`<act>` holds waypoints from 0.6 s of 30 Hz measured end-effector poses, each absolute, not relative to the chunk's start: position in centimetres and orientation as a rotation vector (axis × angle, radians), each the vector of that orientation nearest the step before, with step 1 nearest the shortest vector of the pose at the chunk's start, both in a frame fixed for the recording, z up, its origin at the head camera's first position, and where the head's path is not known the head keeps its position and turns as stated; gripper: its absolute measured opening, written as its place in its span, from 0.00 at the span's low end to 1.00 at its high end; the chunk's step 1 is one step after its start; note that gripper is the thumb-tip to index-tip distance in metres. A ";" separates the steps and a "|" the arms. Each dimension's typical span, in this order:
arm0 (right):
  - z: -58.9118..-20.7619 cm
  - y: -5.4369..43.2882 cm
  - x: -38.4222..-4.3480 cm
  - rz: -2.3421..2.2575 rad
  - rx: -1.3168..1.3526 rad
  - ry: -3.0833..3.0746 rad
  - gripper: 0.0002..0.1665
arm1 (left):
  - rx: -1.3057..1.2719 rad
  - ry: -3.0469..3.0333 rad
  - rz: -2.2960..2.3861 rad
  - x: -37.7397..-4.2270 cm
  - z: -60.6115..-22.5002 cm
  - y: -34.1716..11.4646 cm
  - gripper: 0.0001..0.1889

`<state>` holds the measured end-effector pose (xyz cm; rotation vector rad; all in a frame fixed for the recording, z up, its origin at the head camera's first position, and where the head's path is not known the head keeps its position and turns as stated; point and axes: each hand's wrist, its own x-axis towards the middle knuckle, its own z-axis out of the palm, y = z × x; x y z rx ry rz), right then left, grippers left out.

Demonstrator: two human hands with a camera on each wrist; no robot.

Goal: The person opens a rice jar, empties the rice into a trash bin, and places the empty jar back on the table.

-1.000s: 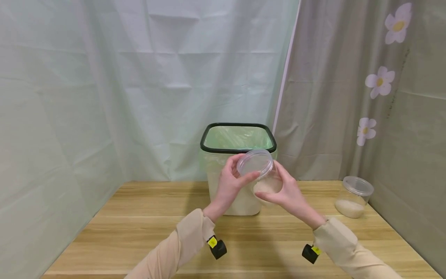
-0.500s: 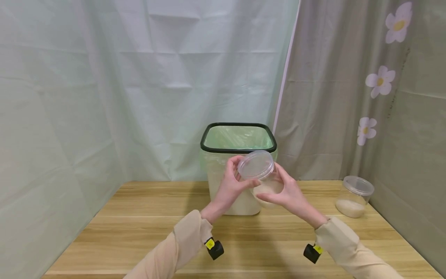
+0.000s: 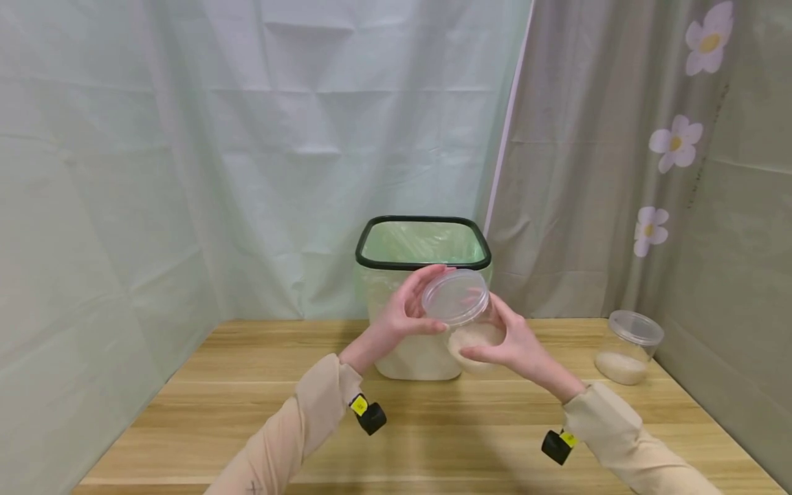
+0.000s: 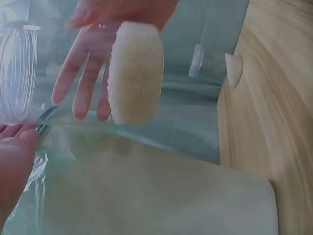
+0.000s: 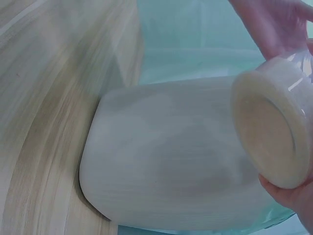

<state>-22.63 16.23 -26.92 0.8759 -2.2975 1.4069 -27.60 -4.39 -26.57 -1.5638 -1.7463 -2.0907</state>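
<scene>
A clear plastic jar (image 4: pixel 73 73) with whitish grains (image 3: pixel 475 337) in its lower part is held up, tilted, before the bin. My right hand (image 3: pixel 520 347) grips the jar's body, thumb on the near side and fingers spread behind it. At its translucent round lid (image 3: pixel 454 297), my left hand (image 3: pixel 396 313) curves thumb and fingers round the left rim. In the left wrist view, its fingertips lie right by the ridged lid. The right wrist view shows the jar's round base (image 5: pixel 271 129) from below.
Behind the jar stands a pale bin (image 3: pixel 414 364) with a black rim (image 3: pixel 423 266) and a thin green liner. A second lidded jar (image 3: pixel 625 350) with whitish grains stands at the right on the wooden table (image 3: pixel 260 399). Curtains (image 3: pixel 322 165) enclose the back and sides.
My left hand has shifted its hold on the lid: its fingers now reach further over the top, its thumb has drawn back left and its wrist has moved up and left. The right hand stays nearly still.
</scene>
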 end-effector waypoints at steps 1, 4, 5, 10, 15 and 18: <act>-26.9 16.2 -22.6 1.406 0.874 -2.304 0.48 | -1.578 -1.754 -2.092 -27.7 -26.6 -4.4 0.48; -26.9 16.2 -22.6 1.403 0.875 -2.313 0.48 | -1.598 -1.768 -2.099 -28.1 -26.6 -4.5 0.43; -26.9 16.2 -22.6 1.399 0.876 -2.314 0.48 | -1.603 -1.769 -2.102 -28.1 -26.6 -4.6 0.42; -26.9 16.2 -22.7 1.394 0.876 -2.309 0.48 | -1.584 -1.794 -2.107 -28.4 -26.5 -4.6 0.39; -27.1 16.1 -22.7 1.409 0.867 -2.298 0.48 | -1.452 -1.866 -2.059 -27.9 -26.4 -4.5 0.36; -27.2 16.1 -22.7 1.411 0.862 -2.290 0.48 | -1.337 -1.883 -2.042 -27.4 -26.5 -4.1 0.34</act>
